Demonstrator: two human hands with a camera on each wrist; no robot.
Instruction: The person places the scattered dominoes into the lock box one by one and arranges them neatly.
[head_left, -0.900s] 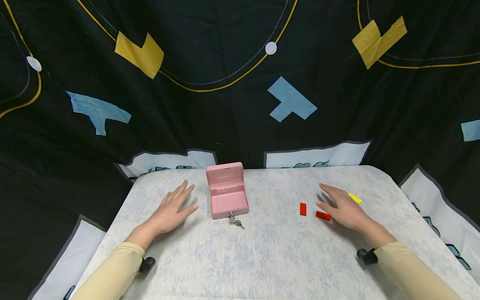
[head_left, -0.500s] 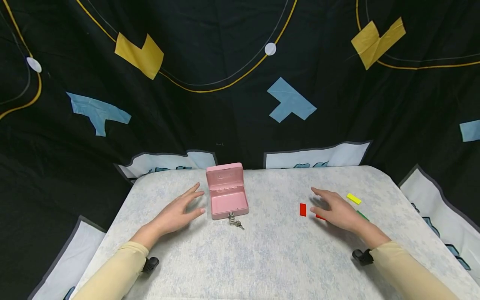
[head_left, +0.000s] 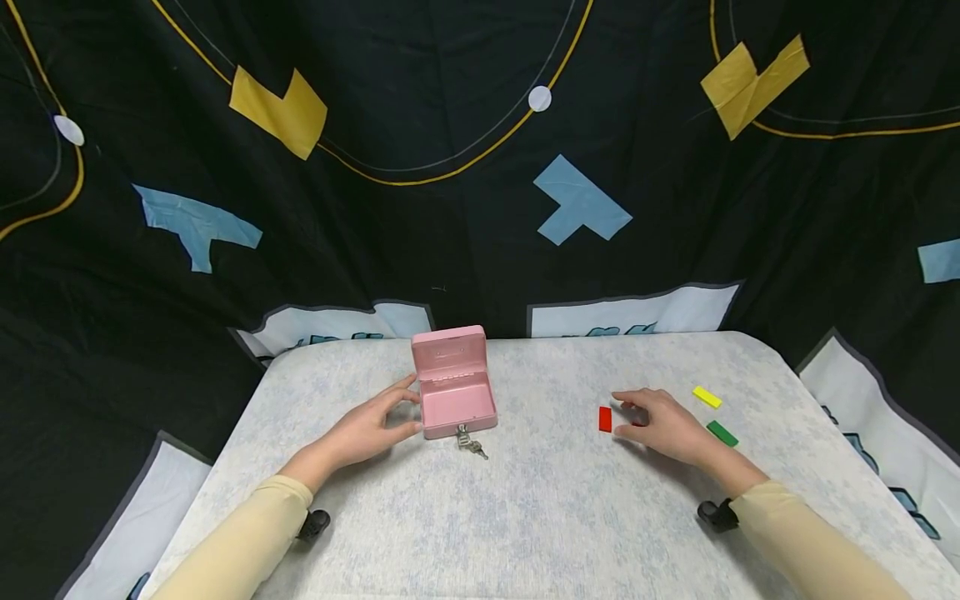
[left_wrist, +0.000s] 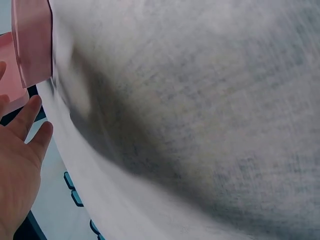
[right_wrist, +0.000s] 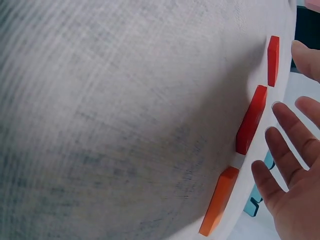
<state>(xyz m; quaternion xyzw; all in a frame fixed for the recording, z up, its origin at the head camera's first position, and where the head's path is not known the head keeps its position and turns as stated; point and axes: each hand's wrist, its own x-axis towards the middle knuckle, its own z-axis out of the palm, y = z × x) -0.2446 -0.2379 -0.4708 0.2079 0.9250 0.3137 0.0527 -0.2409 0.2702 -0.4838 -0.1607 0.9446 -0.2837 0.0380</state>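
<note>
An open pink cash box (head_left: 459, 404) stands near the middle of the table, its lid raised, with a small bunch of keys (head_left: 472, 443) at its front lock. My left hand (head_left: 367, 429) is at the box's left side, thumb and fingers spread; whether the tips touch it I cannot tell. On the right, a red block (head_left: 605, 419) lies just beyond the fingertips of my right hand (head_left: 663, 427), which hovers with nothing gripped. Below that hand, the right wrist view shows a second red block (right_wrist: 251, 120) and an orange block (right_wrist: 219, 201), both hidden from the head view.
A yellow block (head_left: 707, 397) and a green block (head_left: 722, 433) lie to the right of my right hand. The pale patterned tabletop (head_left: 480, 525) ends at the back before a black curtain (head_left: 480, 250).
My left hand has moved right, up to the box. My right hand has moved left toward the red block, uncovering the yellow and green blocks and covering the second red one.
</note>
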